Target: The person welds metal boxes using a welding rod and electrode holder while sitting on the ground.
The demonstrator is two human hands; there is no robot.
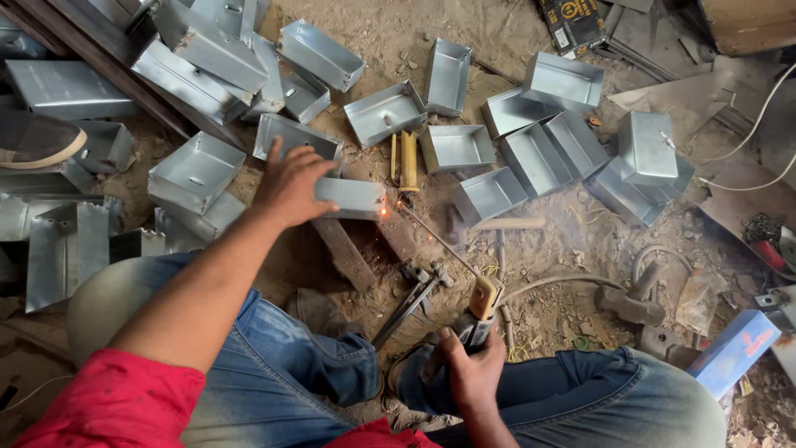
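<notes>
My left hand (288, 184) presses down on a small grey sheet-metal box (355, 197) that rests on a dark metal bar (344, 253) on the dirt floor. My right hand (468, 369) grips a welding electrode holder (479, 305) between my knees. Its thin rod (431, 236) reaches up and left to the box's right corner, where a small orange spark (383, 212) glows. Blue jeans cover both legs, and red sleeves show at the bottom edge.
Several open metal boxes (452, 149) lie scattered all around, with a pile (207, 50) at the upper left. A hammer (497, 224), a yellow tool (408, 162), pliers (410, 303), cables (572, 282), a blue carton (734, 350) and an angle grinder (771, 245) lie on the right.
</notes>
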